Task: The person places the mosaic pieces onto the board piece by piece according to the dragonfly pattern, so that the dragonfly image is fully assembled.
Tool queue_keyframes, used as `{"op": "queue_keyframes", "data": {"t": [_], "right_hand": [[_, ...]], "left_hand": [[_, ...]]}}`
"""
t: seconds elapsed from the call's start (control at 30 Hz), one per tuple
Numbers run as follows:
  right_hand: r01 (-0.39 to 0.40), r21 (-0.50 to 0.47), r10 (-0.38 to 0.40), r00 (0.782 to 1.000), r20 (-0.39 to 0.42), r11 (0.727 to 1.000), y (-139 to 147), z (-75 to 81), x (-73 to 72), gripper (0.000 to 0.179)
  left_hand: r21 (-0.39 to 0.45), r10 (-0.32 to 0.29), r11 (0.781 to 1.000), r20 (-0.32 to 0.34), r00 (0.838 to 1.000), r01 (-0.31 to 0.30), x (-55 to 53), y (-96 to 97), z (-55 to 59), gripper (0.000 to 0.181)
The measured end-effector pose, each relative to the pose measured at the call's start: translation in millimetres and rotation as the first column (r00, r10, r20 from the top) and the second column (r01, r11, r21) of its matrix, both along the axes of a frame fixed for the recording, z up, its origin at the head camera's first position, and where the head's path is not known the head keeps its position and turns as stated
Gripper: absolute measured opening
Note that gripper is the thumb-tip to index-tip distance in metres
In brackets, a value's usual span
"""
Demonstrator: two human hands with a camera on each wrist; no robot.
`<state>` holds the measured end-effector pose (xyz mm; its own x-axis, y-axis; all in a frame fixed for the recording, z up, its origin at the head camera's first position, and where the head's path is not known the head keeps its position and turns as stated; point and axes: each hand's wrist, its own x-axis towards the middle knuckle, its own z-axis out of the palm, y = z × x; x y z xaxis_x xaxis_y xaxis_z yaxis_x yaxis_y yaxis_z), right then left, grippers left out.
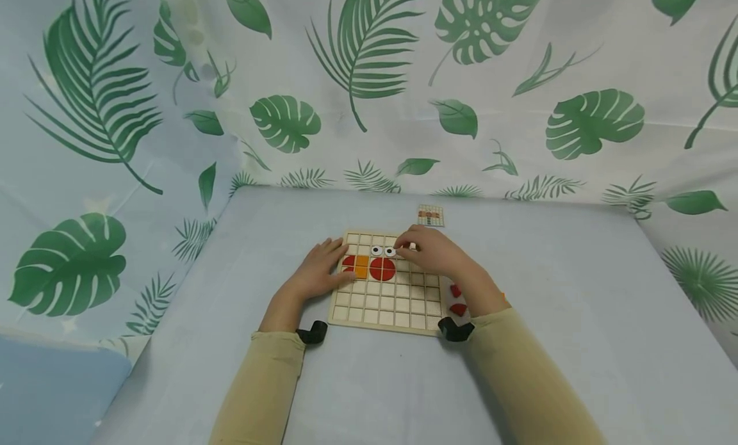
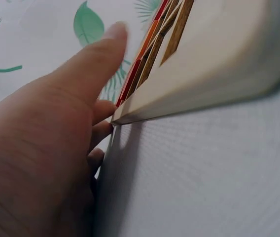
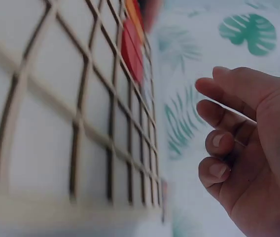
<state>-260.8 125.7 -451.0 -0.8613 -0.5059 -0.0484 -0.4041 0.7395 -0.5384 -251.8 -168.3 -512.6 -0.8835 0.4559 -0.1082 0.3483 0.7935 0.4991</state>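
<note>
A wooden grid board (image 1: 380,310) lies on the table, with square cells between raised strips. Set in its cells are a red disc (image 1: 382,269) of quarter pieces, orange tiles (image 1: 361,267), red pieces (image 1: 348,261) at the left and two white eye tiles (image 1: 377,250). My left hand (image 1: 316,269) rests at the board's left edge, fingers extended and thumb over the border beside the orange tiles. Over the upper right cells hovers my right hand (image 1: 429,250), its fingertips near the right eye tile (image 1: 390,251). In the right wrist view its fingers are loosely bent, with nothing visible between them.
Loose red pieces (image 1: 458,309) lie right of the board, by the right forearm. A small card (image 1: 431,215) with a grid picture lies behind the board. Leaf-printed cloth (image 1: 392,137) hangs behind the table and at the left.
</note>
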Motion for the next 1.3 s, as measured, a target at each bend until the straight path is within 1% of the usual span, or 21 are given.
{"op": "queue_keyframes", "data": {"t": [0.1,0.2,0.37,0.47,0.63,0.87,0.93,1.03,1.17,1.3], "right_hand": [[0.041,-0.003,-0.041,0.999,0.003,0.999,26,1.1,3.8,0.027],[0.085,0.002,-0.085,0.996,0.01,0.996,50,2.3,9.7,0.026],[0.145,0.043,-0.145,0.989,0.002,0.989,89,2.9,21.4,0.024],[0.167,0.062,-0.169,0.986,0.017,0.984,111,2.3,29.4,0.023],[0.186,0.071,-0.191,0.979,0.068,0.98,146,-1.4,42.7,0.022],[0.203,0.07,-0.212,0.963,0.169,0.977,184,-15.0,58.3,0.024],[0.197,0.064,-0.206,0.958,0.2,0.978,190,-19.2,62.0,0.026],[0.166,0.048,-0.173,0.961,0.214,0.985,196,-25.7,65.4,0.026],[0.093,0.021,-0.095,0.977,0.192,0.995,199,-32.3,67.1,0.026],[0.048,0.022,-0.051,0.984,0.171,0.999,198,-36.4,67.0,0.025]], "left_hand": [[0.011,0.001,1.0,-0.007,1.0,-0.001,0.1,0.5,-1.0,0.073],[0.013,0.0,1.0,-0.009,1.0,0.0,0.4,0.5,-1.2,0.068],[0.01,-0.006,1.0,-0.007,1.0,0.006,0.5,-0.1,-2.1,0.065],[0.009,-0.007,1.0,-0.006,1.0,0.007,1.1,-0.2,-1.9,0.065],[0.015,-0.004,1.0,-0.003,1.0,0.004,2.7,0.4,0.7,0.067],[0.006,-0.013,1.0,-0.009,1.0,0.014,2.7,0.5,1.0,0.068],[0.004,-0.015,1.0,-0.01,1.0,0.015,2.1,0.7,0.7,0.068],[0.016,-0.012,1.0,-0.009,1.0,0.012,1.8,1.1,0.6,0.068],[0.015,-0.002,1.0,-0.009,1.0,0.002,2.4,1.2,-0.5,0.068],[0.017,0.01,1.0,-0.009,1.0,-0.01,3.6,1.8,-0.6,0.068]]}}
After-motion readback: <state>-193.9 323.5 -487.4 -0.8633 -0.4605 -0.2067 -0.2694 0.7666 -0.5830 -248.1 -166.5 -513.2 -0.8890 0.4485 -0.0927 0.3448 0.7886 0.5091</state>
